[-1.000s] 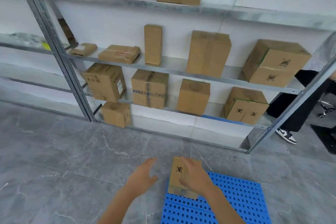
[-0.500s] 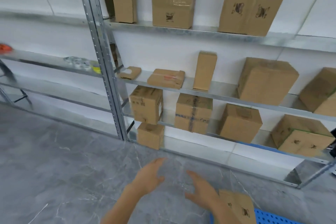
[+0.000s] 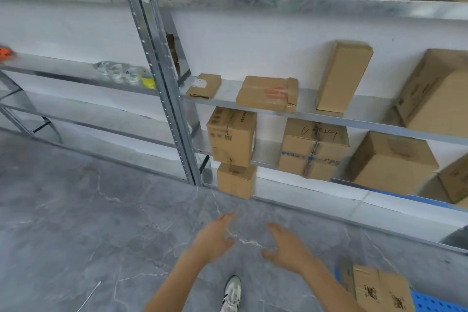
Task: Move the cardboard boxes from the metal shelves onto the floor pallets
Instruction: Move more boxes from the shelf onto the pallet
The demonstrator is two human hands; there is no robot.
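Grey floor (image 3: 76, 235) below, left hand (image 3: 215, 238) spread (empty), right hand (image 3: 288, 246) likewise

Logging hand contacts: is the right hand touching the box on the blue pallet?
Apart. Head view: right hand open over grey floor, clear of the box.

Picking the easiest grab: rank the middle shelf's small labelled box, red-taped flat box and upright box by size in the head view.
1. upright box
2. red-taped flat box
3. small labelled box
All look similarly far, so nearness hardly skews this.

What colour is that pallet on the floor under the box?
The pallet is bright blue with small holes; head view, bottom right.
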